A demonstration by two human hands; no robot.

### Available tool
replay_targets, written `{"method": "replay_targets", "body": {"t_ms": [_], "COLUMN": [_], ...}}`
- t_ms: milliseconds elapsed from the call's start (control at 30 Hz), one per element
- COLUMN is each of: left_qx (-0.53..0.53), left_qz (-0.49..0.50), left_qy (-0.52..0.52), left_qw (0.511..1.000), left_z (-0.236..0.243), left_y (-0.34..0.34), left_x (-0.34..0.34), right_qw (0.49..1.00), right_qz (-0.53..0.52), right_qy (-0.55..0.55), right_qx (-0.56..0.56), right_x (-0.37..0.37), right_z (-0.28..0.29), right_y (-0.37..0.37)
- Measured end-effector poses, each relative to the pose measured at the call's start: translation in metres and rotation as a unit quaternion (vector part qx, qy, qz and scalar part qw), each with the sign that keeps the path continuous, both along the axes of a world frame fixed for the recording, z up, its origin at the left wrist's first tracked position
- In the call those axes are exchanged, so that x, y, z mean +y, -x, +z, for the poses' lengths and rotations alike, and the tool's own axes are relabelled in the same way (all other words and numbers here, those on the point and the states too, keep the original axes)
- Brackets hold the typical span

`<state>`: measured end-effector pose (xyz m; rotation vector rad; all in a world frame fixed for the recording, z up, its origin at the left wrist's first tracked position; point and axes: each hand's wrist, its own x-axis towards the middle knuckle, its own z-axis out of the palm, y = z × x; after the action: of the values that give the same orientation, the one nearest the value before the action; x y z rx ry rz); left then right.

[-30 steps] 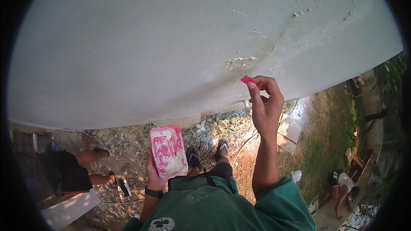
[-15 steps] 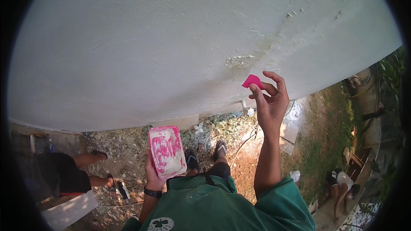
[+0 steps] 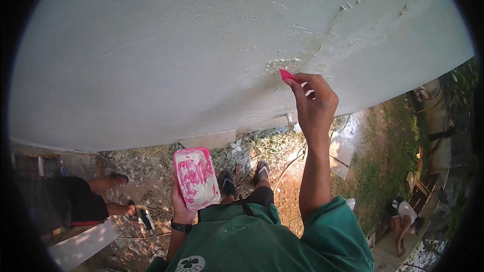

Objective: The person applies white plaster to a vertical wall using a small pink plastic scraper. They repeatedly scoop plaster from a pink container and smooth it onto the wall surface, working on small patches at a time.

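My left hand grips a pink rectangular plastic tub from its left side and beneath, at waist height. Off-white paste is smeared over the tub's inside. Pinched between the thumb and fingers of my right hand is a small bright pink scraper, seen nearly edge-on. It is close to a rough, crumbly patch on the pale grey wall; whether it touches the wall, I cannot tell.
Ridges of paste mark the wall's upper right. A seated person is at the lower left, legs on the ground. Another person bends down at the far right. A pipe stub stands at the wall's foot; a hose lies near my feet.
My right hand has moved up and slightly left toward the rough patch, and its raised fingers have curled in. The scraper has turned edge-on. My left hand and the tub have hardly moved.
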<state>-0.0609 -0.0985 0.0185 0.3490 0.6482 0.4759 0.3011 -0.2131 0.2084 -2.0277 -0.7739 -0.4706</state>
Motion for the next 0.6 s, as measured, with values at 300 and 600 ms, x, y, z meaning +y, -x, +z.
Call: {"method": "replay_targets", "body": {"t_ms": [300,600], "left_qx": [0.003,0.002], "left_qz": [0.017,-0.004], "left_qy": [0.019,-0.008], "left_qw": [1.000,1.000], "left_z": [0.001,0.003], "left_y": [-0.002,-0.005], "left_x": [-0.003,-0.003], "right_qw": [0.998,0.997], "right_qz": [-0.043,0.006], "right_qy": [0.001,-0.003], "right_qx": [-0.046,0.081], "right_x": [0.002,-0.016], "right_z": [0.002,0.003], "right_y": [-0.006,0.002]}}
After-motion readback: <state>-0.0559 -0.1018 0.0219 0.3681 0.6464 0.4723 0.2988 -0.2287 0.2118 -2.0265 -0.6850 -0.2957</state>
